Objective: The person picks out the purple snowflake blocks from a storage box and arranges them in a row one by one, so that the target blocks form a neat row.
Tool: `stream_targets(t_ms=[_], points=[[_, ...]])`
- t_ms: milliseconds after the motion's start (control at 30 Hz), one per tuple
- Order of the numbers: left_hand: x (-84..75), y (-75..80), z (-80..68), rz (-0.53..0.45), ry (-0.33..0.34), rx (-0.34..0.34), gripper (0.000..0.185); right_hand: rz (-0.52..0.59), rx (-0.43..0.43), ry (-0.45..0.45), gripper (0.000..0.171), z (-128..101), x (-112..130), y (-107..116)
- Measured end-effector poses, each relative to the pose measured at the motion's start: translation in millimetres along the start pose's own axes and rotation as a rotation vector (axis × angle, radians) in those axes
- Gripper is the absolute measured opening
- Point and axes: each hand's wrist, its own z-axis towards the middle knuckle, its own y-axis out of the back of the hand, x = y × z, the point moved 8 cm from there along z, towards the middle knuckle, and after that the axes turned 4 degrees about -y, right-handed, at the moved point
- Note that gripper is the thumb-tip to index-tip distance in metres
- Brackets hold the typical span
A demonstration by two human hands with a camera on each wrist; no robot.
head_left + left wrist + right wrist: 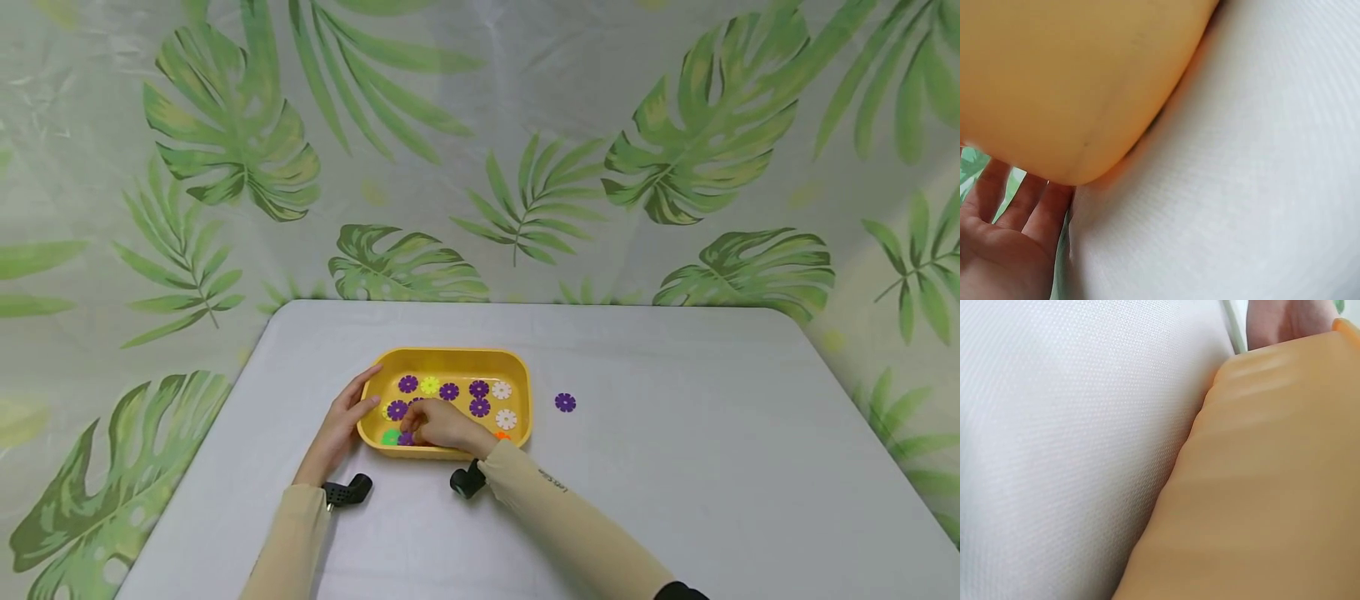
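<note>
The yellow tray (517, 367) is steadied by the flat, relaxed left hand (341, 425); the right hand (446, 425) is curled over a purple disc (406, 438), grip unclear; it is best pinched by its edge

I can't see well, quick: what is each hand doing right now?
Left hand: open, fingers resting against the yellow tray.
Right hand: inside the tray over the flower pieces; grip cannot be told.

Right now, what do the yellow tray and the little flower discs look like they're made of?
The yellow tray looks like moulded plastic: rounded corners, a smooth matte wall with faint ridges in the wrist views. The flower discs, such as the purple disc on the table, seem to be plastic too, with flat notched edges and solid colour.
</note>
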Motion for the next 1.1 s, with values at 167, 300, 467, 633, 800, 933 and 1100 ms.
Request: stream_targets(t_ms=[167, 300, 467, 633, 800, 933, 1100], points=[[0.8, -0.1, 0.5, 0.005, 0.004, 0.000, 0.051, 0.076, -0.028, 0.003, 0.010, -1.0, -1.8, 3.4], [0.9, -0.6, 0.7, 0.005, 0.002, 0.006, 0.051, 0.180, -0.065, 0.026, 0.007, -4.4, -2.6, 14.7], [0.5, -0.2, 0.2, 0.001, -0.002, 0.006, 0.051, 0.288, -0.093, 0.065, 0.009, -20.5, -4.1, 42.5], [1.9, 1.0, 0.0, 0.012, 0.017, -0.010, 0.051, 0.349, -0.135, 0.076, 0.015, -43.9, -15.9, 83.2], [3.4, 1.7, 0.2, 0.007, 0.020, -0.013, 0.051, 0.313, -0.218, 0.026, 0.019, -65.9, -46.0, 129.2], [3.3, 1.8, 0.5, 0.005, 0.010, -0.010, 0.050, 0.288, -0.285, -0.006, 0.022, -83.9, -79.0, 161.4], [3.4, 2.1, 0.9, 0.001, 0.006, -0.009, 0.050, 0.287, -0.353, -0.057, 0.024, -105.3, -122.2, 187.0]])
